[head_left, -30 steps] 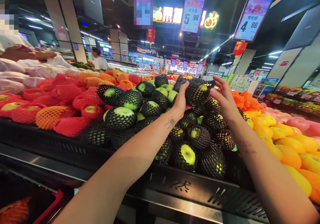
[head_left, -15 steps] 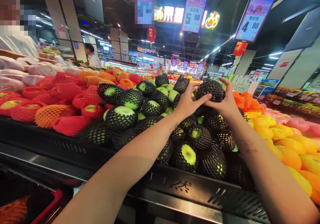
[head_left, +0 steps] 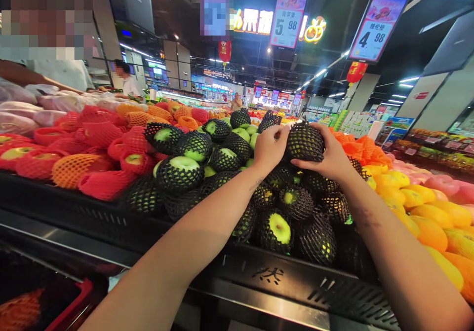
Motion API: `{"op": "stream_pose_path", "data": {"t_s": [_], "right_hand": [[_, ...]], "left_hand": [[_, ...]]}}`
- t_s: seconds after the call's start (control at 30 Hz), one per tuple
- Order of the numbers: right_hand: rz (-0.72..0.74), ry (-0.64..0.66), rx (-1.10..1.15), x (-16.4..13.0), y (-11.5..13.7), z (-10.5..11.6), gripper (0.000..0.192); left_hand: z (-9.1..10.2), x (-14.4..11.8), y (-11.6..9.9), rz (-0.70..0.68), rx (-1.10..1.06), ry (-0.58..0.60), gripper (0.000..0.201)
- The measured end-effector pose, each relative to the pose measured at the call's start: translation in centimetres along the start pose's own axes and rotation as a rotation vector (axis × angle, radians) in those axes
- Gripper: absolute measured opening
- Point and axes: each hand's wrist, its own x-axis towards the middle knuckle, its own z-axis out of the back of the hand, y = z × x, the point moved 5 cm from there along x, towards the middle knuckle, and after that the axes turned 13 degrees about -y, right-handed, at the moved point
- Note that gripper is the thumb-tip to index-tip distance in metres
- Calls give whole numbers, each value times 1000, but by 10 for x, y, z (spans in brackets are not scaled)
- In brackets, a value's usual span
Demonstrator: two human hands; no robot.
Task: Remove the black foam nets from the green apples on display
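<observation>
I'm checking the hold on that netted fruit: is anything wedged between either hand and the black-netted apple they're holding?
Nothing visible. The left hand and right hand both press straight onto the black-netted apple, one on each side, just above the pile of netted green apples. Only the apple's own foam net lies under the fingers.

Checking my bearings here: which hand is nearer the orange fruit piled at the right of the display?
Right. The right hand cups the netted apple on the side toward the orange fruit; the left hand grips its far side.
</observation>
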Motion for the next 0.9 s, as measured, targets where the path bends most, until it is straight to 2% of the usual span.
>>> {"op": "stream_pose_path", "data": {"t_s": [0.23,0.33,0.47,0.53,0.73,0.8,0.9], "right_hand": [[122,55,-20,1,7,1,86],[129,82,-24,1,4,1,86],[105,168,-30,1,1,-3,81],[113,164,-44,1,1,-3,79],[143,58,-52,3,5,3,84],[156,43,-24,2,7,3,87],[180,88,34,2,9,-1,96]], "left_hand": [[-8,-3,-4,51,-207,55,17],[-11,0,6,180,-245,48,16],[-9,1,20,350,-221,-24,18],[-9,0,25,424,-215,-23,19],[-17,-6,27,570,-298,94,28],[-24,-11,24,636,-381,200,35],[-32,-20,17,694,-478,358,48]]}}
